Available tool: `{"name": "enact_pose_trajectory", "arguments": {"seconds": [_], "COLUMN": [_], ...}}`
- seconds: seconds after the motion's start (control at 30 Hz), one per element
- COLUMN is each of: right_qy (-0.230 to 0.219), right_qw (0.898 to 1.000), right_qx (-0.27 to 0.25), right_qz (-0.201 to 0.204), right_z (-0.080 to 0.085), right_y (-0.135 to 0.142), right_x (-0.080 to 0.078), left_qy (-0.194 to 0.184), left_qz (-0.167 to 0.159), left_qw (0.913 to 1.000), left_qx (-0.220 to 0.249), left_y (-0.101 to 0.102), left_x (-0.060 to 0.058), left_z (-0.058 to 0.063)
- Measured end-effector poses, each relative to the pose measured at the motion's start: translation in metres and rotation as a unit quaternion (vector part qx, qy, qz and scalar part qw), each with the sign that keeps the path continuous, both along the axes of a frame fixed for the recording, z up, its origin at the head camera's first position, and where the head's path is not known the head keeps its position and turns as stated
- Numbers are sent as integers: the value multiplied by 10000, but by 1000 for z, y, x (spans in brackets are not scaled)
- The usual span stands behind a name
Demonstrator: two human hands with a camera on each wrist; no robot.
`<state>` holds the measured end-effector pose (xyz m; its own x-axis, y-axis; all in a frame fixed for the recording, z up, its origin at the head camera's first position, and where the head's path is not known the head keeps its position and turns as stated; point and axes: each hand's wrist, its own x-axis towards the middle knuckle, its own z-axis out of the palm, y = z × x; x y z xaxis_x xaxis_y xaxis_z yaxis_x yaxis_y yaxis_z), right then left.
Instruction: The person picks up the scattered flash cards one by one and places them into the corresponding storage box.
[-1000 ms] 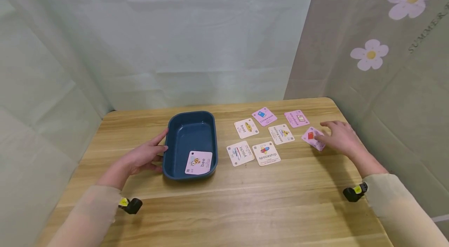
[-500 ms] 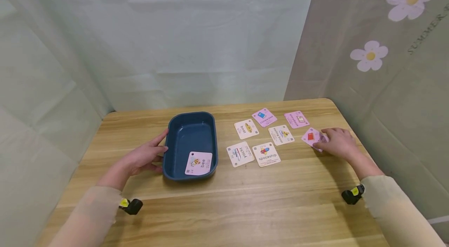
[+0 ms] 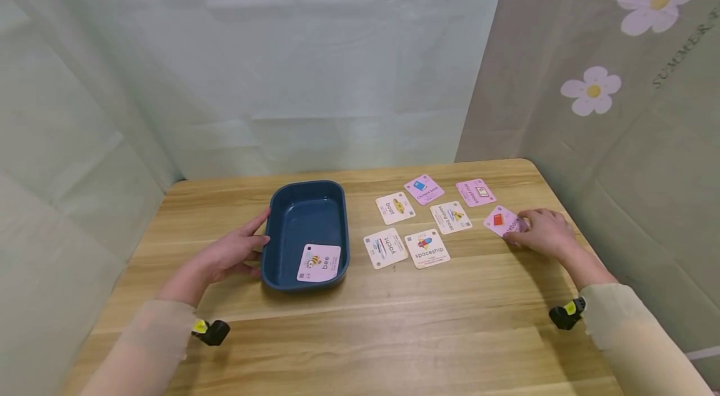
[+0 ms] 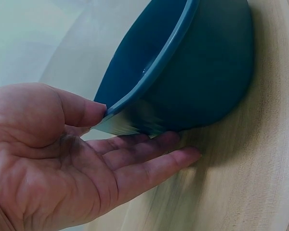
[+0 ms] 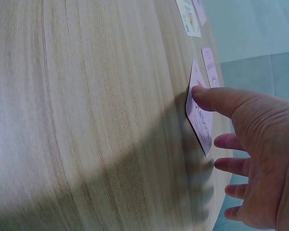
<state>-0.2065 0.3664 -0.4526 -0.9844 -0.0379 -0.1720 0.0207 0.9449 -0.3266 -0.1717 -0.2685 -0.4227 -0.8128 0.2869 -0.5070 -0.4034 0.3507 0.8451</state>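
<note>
A dark blue plastic tray (image 3: 305,287) stands left of centre, with a "bee" card (image 3: 318,262) lying in it. My left hand (image 3: 233,252) touches its left side; in the left wrist view the thumb meets the rim (image 4: 149,72) and the other fingers stretch along the outer wall. My right hand (image 3: 545,233) is at the pink "notebook" card (image 3: 500,219) on the table. Its thumb rests on this card (image 5: 201,118) in the right wrist view, while the other fingers extend loosely beyond the card's edge.
Between tray and right hand lie the "boat" (image 3: 395,207), "Chinese book" (image 3: 424,189), "storybook" (image 3: 475,192), "sailing boat" (image 3: 451,217), "yacht" (image 3: 385,248) and "spaceship" (image 3: 427,248) cards. The wooden table (image 3: 394,333) meets fabric walls (image 3: 315,71) behind and at both sides.
My right hand has shifted slightly down and right, its thumb moving off the middle of the notebook card towards its lower right edge. The left hand and tray stay in place.
</note>
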Motion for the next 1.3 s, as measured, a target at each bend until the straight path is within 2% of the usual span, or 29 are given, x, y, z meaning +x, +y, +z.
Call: {"name": "enact_pose_trajectory", "arguments": {"seconds": [0.5, 1.3], "right_qy": [-45, -85], "right_qw": [9998, 9995], "right_qx": [-44, -182], "right_qz": [-171, -230], "right_z": [-3, -3], "right_y": [1, -1], "right_x": [-1, -4], "left_qy": [7, -27], "left_qz": [3, -28], "left_qw": [10000, 10000], "left_qx": [40, -12], "left_y": [1, 0], "left_x": [1, 0], "left_z": [1, 1]}}
